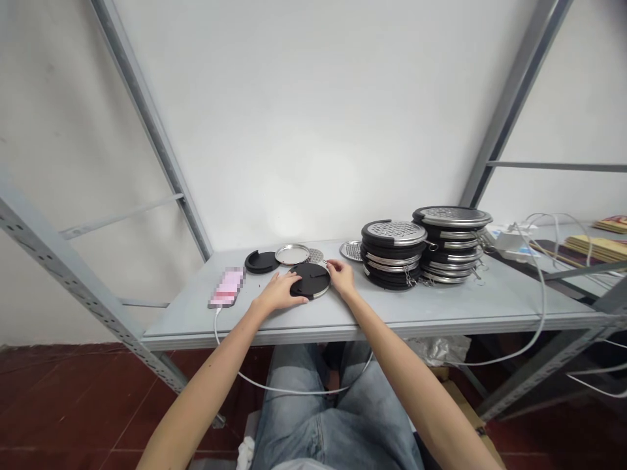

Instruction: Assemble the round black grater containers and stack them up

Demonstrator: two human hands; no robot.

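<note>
A round black disc [313, 277] with a shiny metal rim lies flat near the front of the grey table. My left hand [280, 292] grips its left side, with the fingers on top and the thumb along the near edge. At the disc's upper right edge, my right hand [342, 277] is closed in a pinch on a small, thin metal-looking piece, too small to name. Just behind are a shallow metal ring-like dish [292, 254] and a perforated metal disc [316, 256]. A black round part with a notched rim [261, 262] lies to the left.
Two stacks of black-and-metal round cases with perforated tops, a shorter stack [394, 254] and a taller one [449, 245], stand at right. Another perforated disc [351, 250] lies behind. A phone [228, 288] with a white cable [217, 326] is at left. Metal shelf posts [157, 140] frame the table.
</note>
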